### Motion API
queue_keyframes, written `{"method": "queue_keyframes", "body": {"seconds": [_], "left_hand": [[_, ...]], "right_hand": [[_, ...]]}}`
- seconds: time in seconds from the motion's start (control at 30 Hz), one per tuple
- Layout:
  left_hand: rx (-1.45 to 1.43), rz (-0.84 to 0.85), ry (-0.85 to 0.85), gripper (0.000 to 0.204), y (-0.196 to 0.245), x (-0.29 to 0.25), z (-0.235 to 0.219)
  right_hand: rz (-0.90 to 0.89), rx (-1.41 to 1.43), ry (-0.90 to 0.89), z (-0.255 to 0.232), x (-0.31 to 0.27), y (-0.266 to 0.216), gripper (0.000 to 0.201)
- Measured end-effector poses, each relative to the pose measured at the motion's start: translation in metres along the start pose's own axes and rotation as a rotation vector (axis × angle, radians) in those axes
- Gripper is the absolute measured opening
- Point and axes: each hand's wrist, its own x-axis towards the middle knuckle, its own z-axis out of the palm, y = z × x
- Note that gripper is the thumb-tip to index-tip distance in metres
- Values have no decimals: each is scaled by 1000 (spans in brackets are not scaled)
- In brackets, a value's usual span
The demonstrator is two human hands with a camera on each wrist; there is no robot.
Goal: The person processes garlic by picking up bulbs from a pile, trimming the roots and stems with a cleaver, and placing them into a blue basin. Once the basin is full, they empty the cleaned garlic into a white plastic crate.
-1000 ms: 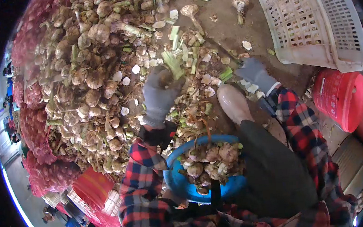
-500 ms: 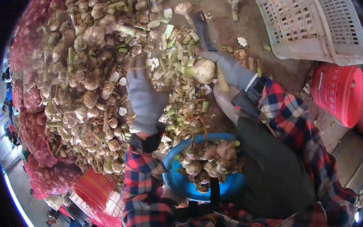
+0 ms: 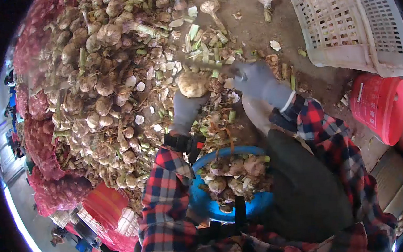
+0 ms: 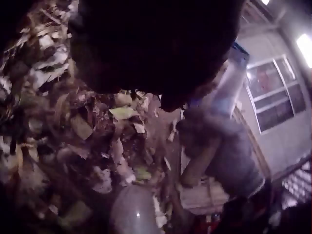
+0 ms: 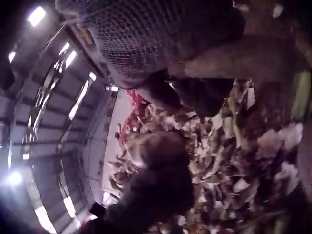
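The gloved left hand (image 3: 187, 109) grips a large pale garlic bulb (image 3: 192, 84) from below, over the scattered trimmings. To its right, the gloved right hand (image 3: 261, 86) is curled round a knife, whose blurred blade (image 3: 208, 65) points left just above the bulb. In the right wrist view, the right hand (image 5: 156, 39) holds the wooden handle (image 5: 239, 58), with the bulb (image 5: 158, 146) in the left hand (image 5: 156, 195) below. The left wrist view shows the right hand (image 4: 229, 156) round the handle (image 4: 200, 165); a dark shape hides much there.
A heap of garlic (image 3: 99, 86) fills the left side. A blue basin (image 3: 199, 192) of bulbs stands near the body, with a boot (image 3: 257, 114) to its upper right. A white crate (image 3: 338, 60) and red bucket (image 3: 375, 107) are at right; cut stalks litter the floor.
Half a second ago the bulb was beside the right hand, and the left hand was extended without it. The bulb is now left, in the left hand. The knife blade has swung from upward to leftward.
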Motion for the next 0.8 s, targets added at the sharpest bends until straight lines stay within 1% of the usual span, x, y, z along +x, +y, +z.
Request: {"method": "queue_keyframes", "body": {"seconds": [0.03,0.07,0.1,0.17,0.2,0.27,0.3,0.37,0.4,0.47,0.5,0.53,0.57,0.6,0.63,0.7,0.73,0.77,0.8], "left_hand": [[-4,57,33,36,-1,-2,0],[-295,-19,-42,33,-13,-4,2],[604,382,-154,27,-35,-4,-10],[537,237,-221,26,-38,-6,-9],[538,237,-221,26,-39,-7,-8],[314,-72,-225,29,-37,-11,-4],[313,-73,-223,29,-33,-15,-4],[318,132,-196,29,-3,-26,-5],[317,130,-197,29,-2,-29,-3],[328,-134,-282,28,-1,-32,2],[327,-135,-282,28,6,-32,7],[6,77,-164,28,14,-32,13],[-315,289,-37,29,23,-31,15],[71,670,-15,25,32,-27,10],[474,1024,18,21,37,-27,5],[-39,318,13,28,42,-32,5],[-52,216,-70,31,53,-25,5],[-55,240,-70,31,48,-9,4],[267,442,-118,29,34,4,-2]], "right_hand": [[2,3,-1,2,-3,-3,24],[-159,-100,-2,4,-5,-5,22],[-317,-203,-3,7,-7,-8,20],[-341,-201,9,2,-9,-20,19],[-343,-236,-9,3,-8,-22,19],[-349,-272,-29,4,-7,-24,20],[-341,-280,-29,4,-5,-21,20],[-329,-286,-32,4,-5,-19,20],[-339,-291,-48,3,-6,-19,21],[-343,-298,-65,3,-6,-12,22],[-357,-302,-32,6,-3,0,23],[-374,-307,2,8,1,15,24],[-206,-384,-44,9,18,48,24],[-29,-452,-86,11,31,79,25],[-40,-450,-91,4,24,76,25],[136,-412,31,-14,0,61,24],[141,-421,55,-18,-6,54,24],[4,-361,104,-16,-6,40,23],[-123,-290,128,-8,-11,28,22]]}}
